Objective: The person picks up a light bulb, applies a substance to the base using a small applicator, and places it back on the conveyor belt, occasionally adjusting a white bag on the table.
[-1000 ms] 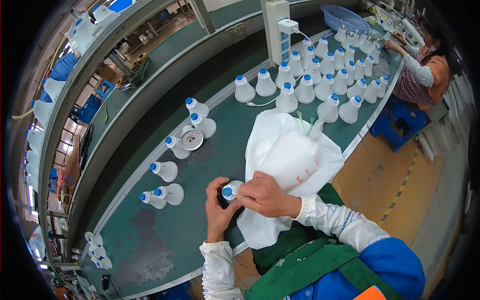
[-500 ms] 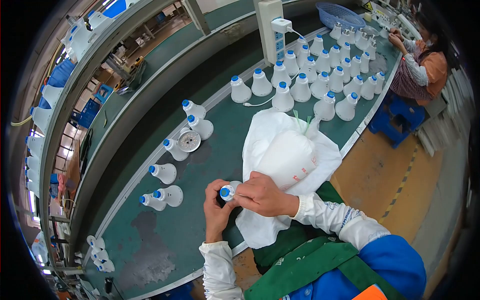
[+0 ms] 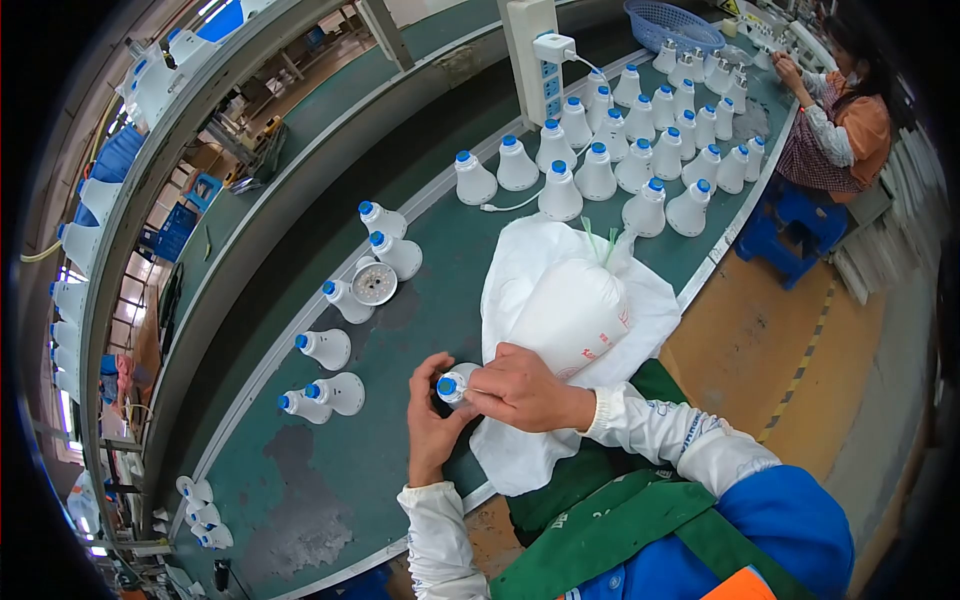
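Observation:
My left hand (image 3: 432,418) cups a white lamp housing with a blue cap (image 3: 450,387) just above the green worktable (image 3: 300,500). My right hand (image 3: 522,387) pinches the same housing from the right, fingertips by the blue cap. A white sack (image 3: 573,315) lies beside my right hand. Several loose white housings lie to the left, among them a pair (image 3: 325,394) near the table's far side and a round disc (image 3: 377,284).
A dense group of upright housings (image 3: 640,150) stands at the far right of the table. A white power strip (image 3: 532,55) rises behind them, a blue basket (image 3: 676,24) beyond. Another person (image 3: 845,120) sits at the far end. Housings (image 3: 205,512) lie at the lower left.
Both hands stay on the housing; the view has shifted slightly, and the hands with the housing sit a little lower-left.

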### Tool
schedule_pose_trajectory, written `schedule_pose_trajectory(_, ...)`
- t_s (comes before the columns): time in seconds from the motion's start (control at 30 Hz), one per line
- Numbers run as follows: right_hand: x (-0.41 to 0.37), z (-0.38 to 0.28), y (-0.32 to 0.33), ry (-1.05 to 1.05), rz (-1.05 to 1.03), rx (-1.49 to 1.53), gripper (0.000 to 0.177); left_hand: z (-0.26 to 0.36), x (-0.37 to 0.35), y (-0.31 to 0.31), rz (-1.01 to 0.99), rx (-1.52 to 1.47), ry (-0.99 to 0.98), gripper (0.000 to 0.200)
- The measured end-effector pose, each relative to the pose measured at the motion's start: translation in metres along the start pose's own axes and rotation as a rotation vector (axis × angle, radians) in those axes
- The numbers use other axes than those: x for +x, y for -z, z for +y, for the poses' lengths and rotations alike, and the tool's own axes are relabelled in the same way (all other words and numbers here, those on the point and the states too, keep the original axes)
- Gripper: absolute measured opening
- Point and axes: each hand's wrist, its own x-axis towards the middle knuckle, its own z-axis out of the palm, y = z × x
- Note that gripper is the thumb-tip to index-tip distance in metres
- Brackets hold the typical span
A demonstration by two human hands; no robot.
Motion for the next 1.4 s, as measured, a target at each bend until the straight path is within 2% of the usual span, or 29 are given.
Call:
schedule_pose_trajectory(0.13, 0.0, -0.001, 0.001, -0.01, -0.006, 0.005, 0.018, -0.018, 0.0, 0.008, -0.016, -0.083, 0.067, 0.064)
schedule_pose_trajectory(0.2, 0.0, -0.001, 0.0, -0.012, 0.004, 0.009, 0.018, -0.015, 0.003, 0.009, -0.029, 0.159, -0.138, 0.059)
schedule_pose_trajectory(0.23, 0.0, -0.001, 0.0, -0.012, 0.012, 0.014, 0.017, -0.012, 0.002, 0.007, -0.029, 0.159, -0.137, 0.059)
schedule_pose_trajectory(0.3, 0.001, -0.001, 0.001, -0.015, 0.012, 0.018, 0.017, -0.003, -0.001, 0.0, 0.02, -0.063, 0.065, 0.051)
schedule_pose_trajectory(0.33, 0.001, -0.001, 0.001, -0.017, 0.012, 0.023, 0.017, -0.007, 0.0, 0.003, 0.021, -0.064, 0.066, 0.051)
schedule_pose_trajectory(0.4, 0.001, -0.001, 0.0, -0.023, 0.01, 0.024, 0.017, -0.013, 0.003, 0.008, -0.027, 0.089, -0.067, 0.052)
schedule_pose_trajectory(0.5, 0.001, -0.002, 0.001, -0.032, 0.006, 0.022, 0.017, -0.003, 0.004, 0.003, 0.001, 0.139, -0.118, 0.053)
schedule_pose_trajectory(0.53, 0.001, -0.002, 0.001, -0.033, 0.004, 0.02, 0.018, 0.001, 0.002, 0.0, 0.001, 0.139, -0.118, 0.053)
schedule_pose_trajectory(0.6, 0.001, -0.002, 0.0, -0.034, 0.007, 0.02, 0.018, 0.008, 0.0, -0.005, 0.014, -0.101, 0.033, 0.05)
schedule_pose_trajectory(0.73, 0.001, -0.002, 0.001, -0.033, 0.002, 0.021, 0.018, -0.009, 0.0, 0.002, 0.054, -0.097, 0.028, 0.046)
schedule_pose_trajectory(0.8, 0.001, -0.001, 0.0, -0.031, 0.005, 0.022, 0.018, -0.011, 0.003, 0.008, 0.01, 0.059, -0.07, 0.05)
schedule_pose_trajectory(1.1, 0.003, -0.003, 0.0, -0.086, 0.007, 0.045, 0.02, -0.009, 0.001, 0.007, 0.032, 0.086, -0.026, 0.047)
schedule_pose_trajectory(1.23, 0.002, -0.003, 0.004, -0.067, -0.051, 0.089, 0.021, -0.012, -0.001, 0.008, 0.032, 0.095, -0.085, 0.048)
schedule_pose_trajectory(1.3, 0.002, -0.002, 0.009, -0.065, -0.034, 0.105, 0.022, -0.007, 0.001, 0.005, 0.145, -0.062, 0.023, 0.047)
schedule_pose_trajectory(1.33, 0.001, -0.002, 0.011, -0.076, -0.033, 0.134, 0.022, -0.003, 0.007, 0.004, 0.139, -0.063, 0.004, 0.047)
schedule_pose_trajectory(1.4, 0.0, -0.002, 0.015, -0.062, -0.012, 0.134, 0.022, 0.017, 0.014, 0.001, 0.292, -0.129, 0.08, 0.045)
